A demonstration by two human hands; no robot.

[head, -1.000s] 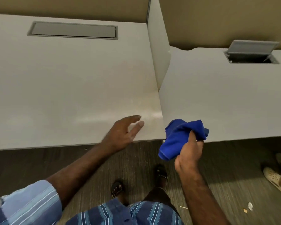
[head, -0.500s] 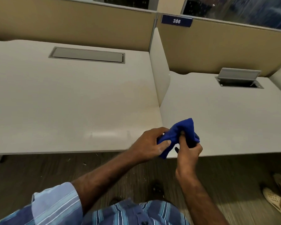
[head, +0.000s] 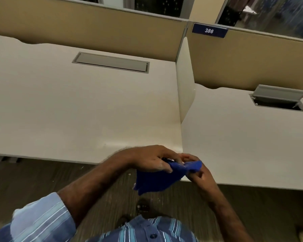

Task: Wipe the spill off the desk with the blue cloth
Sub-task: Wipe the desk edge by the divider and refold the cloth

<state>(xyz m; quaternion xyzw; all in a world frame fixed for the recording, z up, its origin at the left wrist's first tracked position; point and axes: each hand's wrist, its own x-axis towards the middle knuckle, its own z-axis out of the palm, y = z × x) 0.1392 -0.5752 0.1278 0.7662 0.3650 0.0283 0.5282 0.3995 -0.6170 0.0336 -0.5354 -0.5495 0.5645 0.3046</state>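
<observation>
Now both hands hold the cloth (head: 157,179) in the air just off the desk's (head: 77,110) front edge, near its right corner. Left hand (head: 152,159) pinches its top edge; right hand (head: 198,172) grips the other end. Cloth hangs bunched between them. Cable hatch (head: 278,100) on the neighbouring desk stands open; contents unclear.

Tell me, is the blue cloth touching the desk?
Apart. The head view shows the blue cloth held up in the left hand and right hand, hanging over the floor in front of the desk edge.
</observation>
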